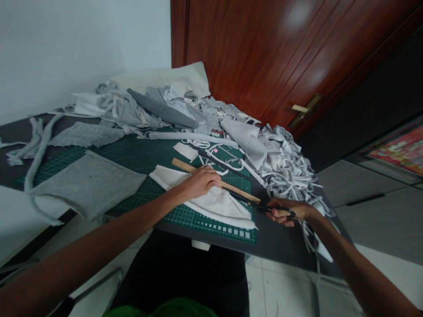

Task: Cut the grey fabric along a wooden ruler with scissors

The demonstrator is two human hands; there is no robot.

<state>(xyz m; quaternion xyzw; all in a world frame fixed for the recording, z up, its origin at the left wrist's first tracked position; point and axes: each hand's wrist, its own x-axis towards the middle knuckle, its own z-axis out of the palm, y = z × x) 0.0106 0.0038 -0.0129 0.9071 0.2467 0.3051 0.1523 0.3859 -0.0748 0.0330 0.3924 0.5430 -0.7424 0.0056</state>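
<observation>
Some way apart, my left hand [205, 179] is clamping the ruler [183, 165] onto cloth [214, 204], my right hand [282, 211] gripping scissors [260, 206] across the mat's right edge [252, 235].

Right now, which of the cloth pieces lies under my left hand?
The white piece, with your left hand and a wooden strip on it. The large grey piece to its left and the smaller grey one beyond lie untouched.

You wore a bright green top [183, 307], its surface textured like knitwear, with matte black bottoms [188, 275] on your legs. Your left forearm [112, 244] and right forearm [353, 259] were slender and bare, and your left grip [202, 181] and right grip [284, 210] were bare-fingered too.
</observation>
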